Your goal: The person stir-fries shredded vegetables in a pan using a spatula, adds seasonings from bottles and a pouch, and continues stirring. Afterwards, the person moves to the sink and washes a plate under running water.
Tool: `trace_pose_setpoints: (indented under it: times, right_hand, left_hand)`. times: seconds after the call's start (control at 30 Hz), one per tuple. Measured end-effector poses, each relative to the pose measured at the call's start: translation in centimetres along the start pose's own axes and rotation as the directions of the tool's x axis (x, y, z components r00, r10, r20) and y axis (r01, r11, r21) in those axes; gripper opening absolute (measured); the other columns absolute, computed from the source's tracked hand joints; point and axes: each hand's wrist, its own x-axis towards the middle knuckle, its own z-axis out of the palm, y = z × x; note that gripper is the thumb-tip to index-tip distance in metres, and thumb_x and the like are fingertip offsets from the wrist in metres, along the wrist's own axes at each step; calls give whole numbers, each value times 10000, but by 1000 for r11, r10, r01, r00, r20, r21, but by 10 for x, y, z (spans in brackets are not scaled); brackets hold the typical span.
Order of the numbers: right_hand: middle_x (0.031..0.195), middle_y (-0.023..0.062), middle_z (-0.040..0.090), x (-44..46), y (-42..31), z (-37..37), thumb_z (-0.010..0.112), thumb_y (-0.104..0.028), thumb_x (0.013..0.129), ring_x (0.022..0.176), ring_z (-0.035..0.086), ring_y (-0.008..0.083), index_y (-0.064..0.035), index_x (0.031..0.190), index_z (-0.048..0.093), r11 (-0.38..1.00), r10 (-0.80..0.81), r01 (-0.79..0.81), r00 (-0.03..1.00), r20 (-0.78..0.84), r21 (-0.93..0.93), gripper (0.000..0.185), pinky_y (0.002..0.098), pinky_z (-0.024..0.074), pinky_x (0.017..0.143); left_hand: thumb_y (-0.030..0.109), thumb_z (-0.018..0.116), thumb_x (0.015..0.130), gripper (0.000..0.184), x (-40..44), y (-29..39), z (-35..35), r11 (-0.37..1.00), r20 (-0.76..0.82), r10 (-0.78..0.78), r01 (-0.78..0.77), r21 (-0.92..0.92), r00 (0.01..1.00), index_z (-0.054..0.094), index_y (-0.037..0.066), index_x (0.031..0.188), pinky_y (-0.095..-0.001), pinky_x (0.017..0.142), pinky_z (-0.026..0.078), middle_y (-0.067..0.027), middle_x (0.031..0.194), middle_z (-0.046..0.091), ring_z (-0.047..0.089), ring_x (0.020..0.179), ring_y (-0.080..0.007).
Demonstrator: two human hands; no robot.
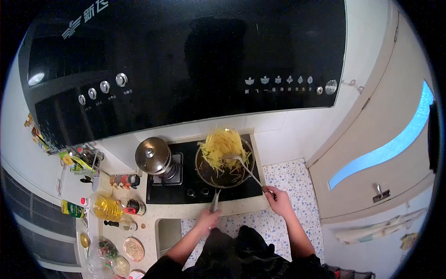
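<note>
A frying pan [200, 173] sits on the right side of the black gas stove [186, 197]. Yellow shredded potato [218, 146] is heaped toward its far side, with a few strands near the front. My left hand [208, 220] is closed around the pan's handle [215, 201]. In my right hand [278, 201] is the handle of a metal spatula [251, 173], whose head lies against the shreds. Part of the spatula's head is hidden among them.
A lidded pot [154, 157] stands on the left burner. On the left counter are an oil bottle [107, 207], a sauce bottle [134, 207], spice jars [124, 180] and a plate of pale strips [134, 249]. The range hood [186, 69] overhangs the stove; a door [367, 153] is at right.
</note>
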Motion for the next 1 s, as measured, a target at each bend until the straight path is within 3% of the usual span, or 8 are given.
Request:
trace_pose_setpoints:
  times: [0.27,0.37,0.5,0.6,0.67,0.77,0.87,1.0]
  right_hand:
    - [811,198,696,3,5,-1,625,-191,912,722,675,360,-52,1163,674,986,-9,6,1000,-17,-169,291,411,535,660]
    - [724,159,681,-4,7,-14,640,-203,906,605,657,266,-75,1146,693,982,51,-47,999,18,-180,277,342,517,599]
    - [769,163,695,-14,6,-30,633,-199,913,647,675,269,-87,1141,701,1000,-5,6,998,58,-21,263,344,520,612]
    - [788,182,691,-4,16,-20,626,-210,912,696,670,334,-71,1136,695,996,62,-57,994,90,-63,273,401,530,661]
    - [774,192,682,1,0,-20,624,-208,914,693,670,344,-59,1142,687,996,-18,21,999,33,-86,280,411,528,653]
    - [767,194,679,5,-4,-19,627,-214,914,699,674,349,-53,1142,683,996,-34,34,999,0,-81,285,407,525,643]
    - [767,197,679,1,-3,-25,632,-213,913,702,677,349,-48,1145,679,999,-9,10,1000,7,-47,289,398,523,632]
    - [762,207,679,-10,11,-25,630,-213,908,694,674,358,-49,1143,679,999,21,-19,999,39,-39,290,404,528,637]
  left_hand:
    - [244,687,918,242,44,4,23,998,-41,18,-16,53,999,529,61,912,-284,374,305,5,626,477,404,455,-99]
    - [243,683,919,225,-2,-11,13,995,-1,-74,74,69,997,528,80,915,-287,378,309,6,621,476,405,449,-105]
    - [249,677,920,207,-40,-8,0,982,-26,-154,156,105,988,548,95,869,-290,388,314,2,593,481,409,430,-120]
    - [265,698,911,282,25,-8,-13,984,2,-111,110,138,994,521,80,792,-287,398,314,-2,595,487,411,434,-119]
    - [281,707,904,336,52,25,3,989,4,-60,59,134,998,506,83,721,-294,403,329,-10,585,499,426,435,-124]
    - [269,710,903,325,37,31,26,994,-38,86,-83,67,996,508,81,731,-295,391,324,-9,574,495,435,430,-126]
    - [235,715,898,268,-1,-12,22,996,-86,88,-88,10,992,533,69,793,-304,362,311,-3,578,495,426,419,-116]
    - [223,715,899,234,-5,-12,18,999,-27,33,-32,37,999,543,76,840,-300,362,319,4,581,493,424,426,-109]
